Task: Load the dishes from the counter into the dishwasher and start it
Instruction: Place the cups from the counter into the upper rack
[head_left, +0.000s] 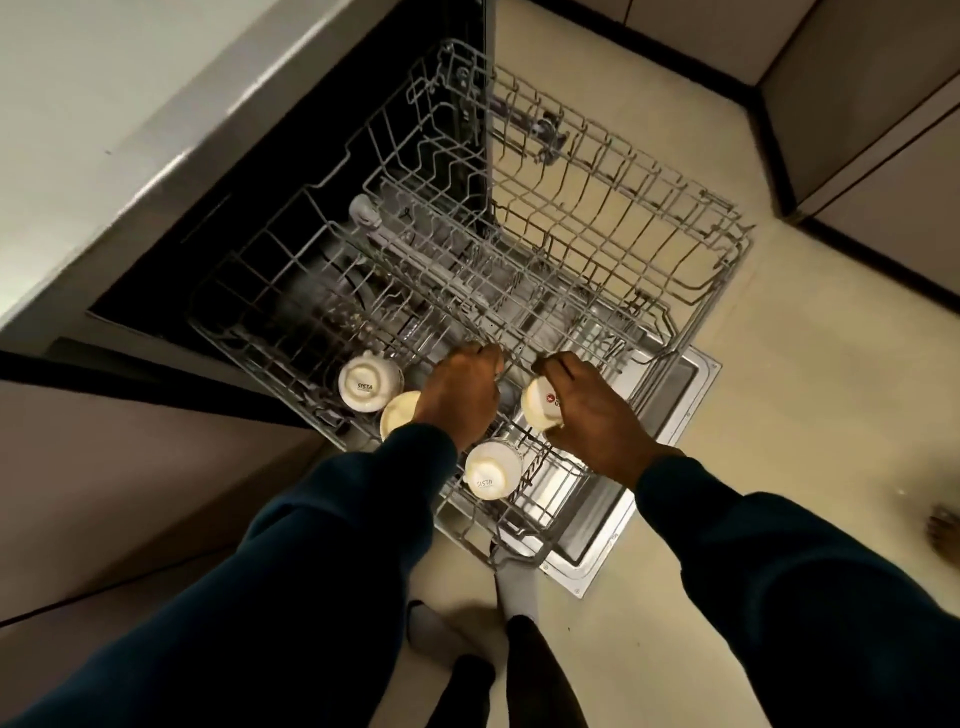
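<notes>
Only the head view is given, looking straight down. A grey wire upper rack (519, 249) is pulled out of the dark dishwasher opening (291, 218), which sits under the pale counter edge (171, 135) in the upper left of the frame; pulled out this way, its near corner is reachable from above. Below the rack, at lower centre right, the steel inner face of the lowered dishwasher door (649, 467) is visible.

Cream ceramic cups are gathered in the near corner of the rack, at the centre of the frame. Two are seen base-up with printed marks showing, one at centre left (370, 383) and one lower down (492, 470), presumably inverted so that water drains off. A third cream cup (399, 415) is partly covered by the left hand (460, 395), whose fingers are curled down towards the wires; whether anything is gripped cannot be told.

The right hand (592, 410) is closed around a fourth cream cup (540, 410), tilted on its side just above the rack, probably for setting down beside the others. Dark blue sleeves (322, 545) cover both arms. The loading appears to be in progress, with most of the rack bare.
</notes>
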